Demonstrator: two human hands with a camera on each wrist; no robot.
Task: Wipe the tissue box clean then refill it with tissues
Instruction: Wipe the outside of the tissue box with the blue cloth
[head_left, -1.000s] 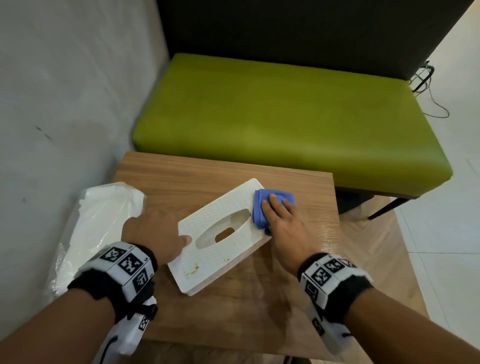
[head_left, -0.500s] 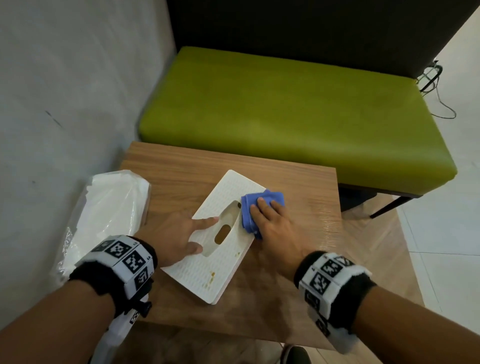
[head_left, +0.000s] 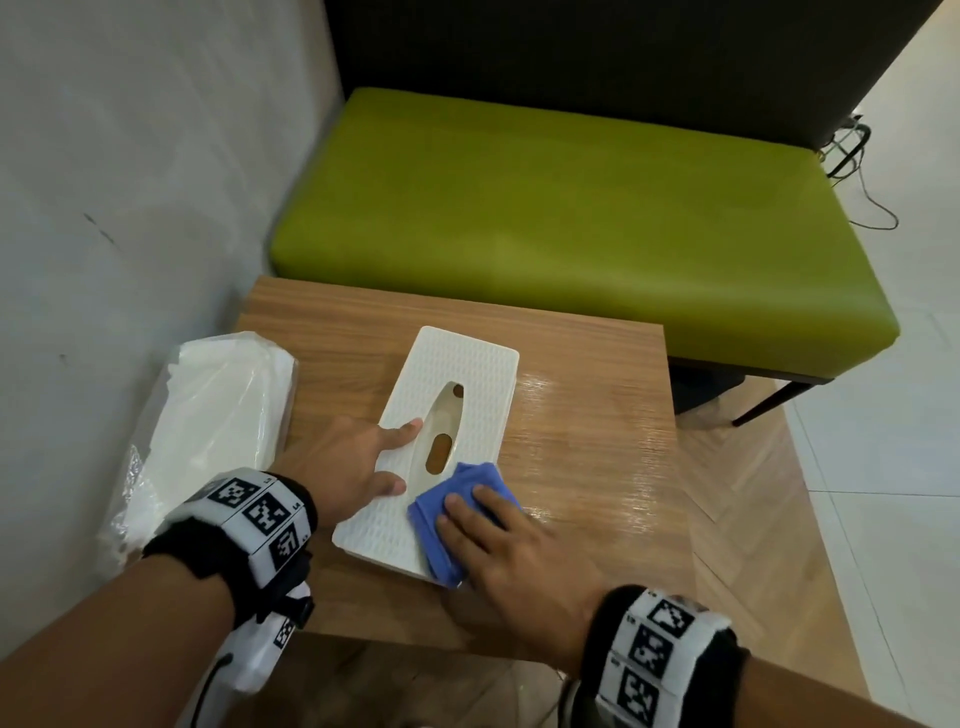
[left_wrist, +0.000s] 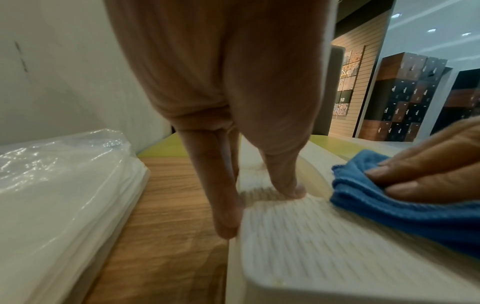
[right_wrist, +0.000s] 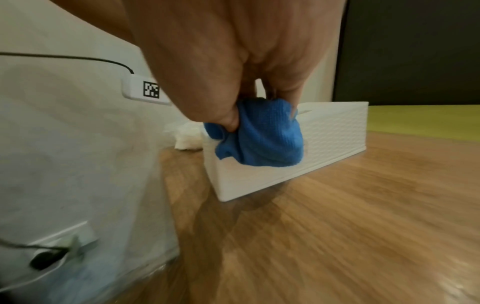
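White tissue box (head_left: 457, 415) flat on wooden desk (head_left: 587, 431), slot side up, long axis running away from camera. Left hand (head_left: 353, 462) on box's left side: fingers straight, index tip at slot edge, thumb flat on top, other fingers against side wall. Right hand (head_left: 514, 545) presses folded blue cloth (head_left: 457, 514) onto box's near right corner; fingers flat on top, thumb tucked into the cloth, cloth draped over edge. Plastic-wrapped tissue pack (head_left: 218, 415) left of box, by wall. Green bench (head_left: 571, 218) behind desk.

Bare table (head_left: 587, 447) right of the tissue box (head_left: 457, 374); tissue pack (head_left: 218, 410) crowding its left.
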